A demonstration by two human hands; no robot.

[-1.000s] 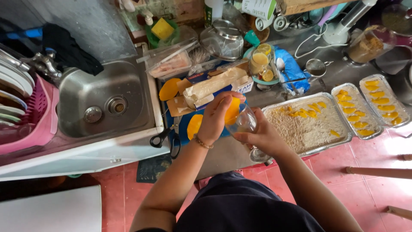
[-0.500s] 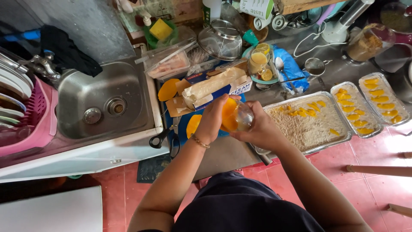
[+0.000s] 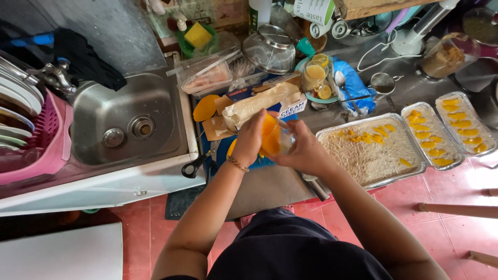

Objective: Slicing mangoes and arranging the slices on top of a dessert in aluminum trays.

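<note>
Open sink (image 3: 129, 116) left; crowded foil trays (image 3: 371, 150) right of hands (image 3: 280, 145).

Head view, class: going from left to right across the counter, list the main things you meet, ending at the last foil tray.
Pink dish rack → steel sink → black-handled scissors → left hand → mango piece → right hand → large foil tray → middle foil tray → last foil tray.

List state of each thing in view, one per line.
Left hand: gripping the mango piece.
Right hand: holding a clear glass against the mango.
Big foil tray: crumb-filled, mango slices partly placed.
Sink: empty, dry.
Scissors: closed, lying flat.
</note>
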